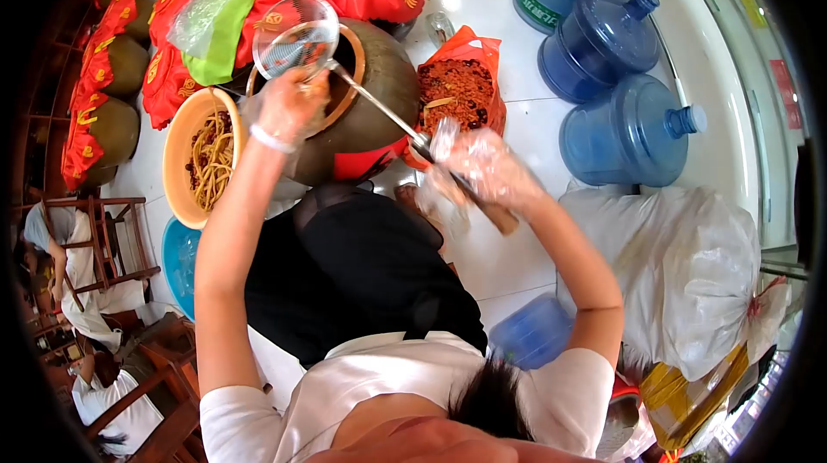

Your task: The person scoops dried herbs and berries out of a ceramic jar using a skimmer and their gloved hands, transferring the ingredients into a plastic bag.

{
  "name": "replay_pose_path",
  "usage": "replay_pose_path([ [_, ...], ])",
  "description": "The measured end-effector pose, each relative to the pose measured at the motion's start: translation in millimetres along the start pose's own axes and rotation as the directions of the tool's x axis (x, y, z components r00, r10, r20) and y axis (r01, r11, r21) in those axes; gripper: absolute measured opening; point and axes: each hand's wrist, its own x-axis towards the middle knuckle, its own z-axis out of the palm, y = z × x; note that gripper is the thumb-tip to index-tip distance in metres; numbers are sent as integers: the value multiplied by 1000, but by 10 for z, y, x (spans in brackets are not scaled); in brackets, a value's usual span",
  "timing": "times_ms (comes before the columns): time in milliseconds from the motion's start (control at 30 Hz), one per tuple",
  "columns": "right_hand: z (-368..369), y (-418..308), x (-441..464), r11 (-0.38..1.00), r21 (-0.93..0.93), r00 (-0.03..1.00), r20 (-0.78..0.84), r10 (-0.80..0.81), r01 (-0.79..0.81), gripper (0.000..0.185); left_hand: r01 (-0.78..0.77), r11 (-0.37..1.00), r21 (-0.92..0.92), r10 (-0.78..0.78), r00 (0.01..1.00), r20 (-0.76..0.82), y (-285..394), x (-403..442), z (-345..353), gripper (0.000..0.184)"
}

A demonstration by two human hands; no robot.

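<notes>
My right hand [491, 168], in a clear plastic glove, is closed around the dark handle of a long wire-mesh strainer [379, 101]. A wooden end of the handle sticks out below it. The mesh bowl, with some red bits in it, is over the mouth of a big brown clay jar [379, 58]. My left hand [293, 105], gloved as well, has its fingers curled at the bowl's near rim; they are partly blurred. Right of the jar, a red plastic bag [495, 58] holds a red, chunky mix. An orange basin [177, 166] with long tan strips and dark red pieces stands left.
Several blue water jugs [633, 131] lie along the right wall, above a large white sack [663, 265]. Red-cloth-covered jars [112, 127] line the left. A blue basin [179, 265] sits below the orange one. Other people [121, 411] are at the lower left by wooden chairs.
</notes>
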Motion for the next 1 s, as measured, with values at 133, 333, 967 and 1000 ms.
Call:
replay_pose_path([
  [133, 151, 603, -125, -195, 850, 622, 498, 605, -490, 16, 59, 985, -161, -121, 905, -409, 142, -25, -343, 27],
  [333, 698, 1130, -36, 811, -191, 755, 297, 585, -553, 52, 149, 912, -382, -320, 841, -436, 165, -82, -231, 16],
  [967, 1882, 1634, -39, 686, -550, 513, 460, 725, -476, 36, 240, 857, -456, -428, 823, -373, 198, 79, -333, 12],
  [1000, 1865, 1636, -22, 666, -661, 476, 487, 732, -347, 31, 246, 858, -452, -431, 822, -371, 207, 85, -328, 12],
])
